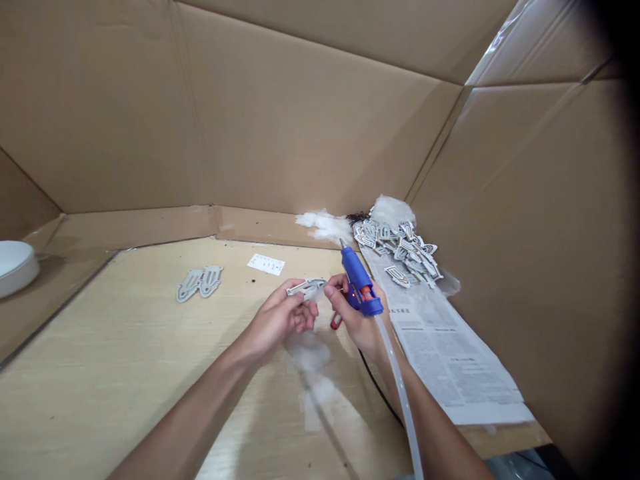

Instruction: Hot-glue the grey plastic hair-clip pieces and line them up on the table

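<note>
My left hand [280,315] is closed on a small pale-grey cut-out piece [311,288] with slots in it, held above the table. A blue hot glue gun [359,277] sits in my right hand [365,327], its nozzle pointing up and away from me. A long clear glue stick runs out of its back. The thumb and fingertips of my right hand come close to the piece's right end; whether they pinch something there is too small to tell. White fluffy stuffing [310,352] lies on the table below my hands.
Two joined grey pieces [199,283] lie at left, near a white printed card [266,264]. At right, a heap of similar pieces [400,247] rests on newspaper [460,360]. More stuffing [325,225] is at the back. Cardboard walls [310,120] enclose the table; a white bowl [17,268] stands far left.
</note>
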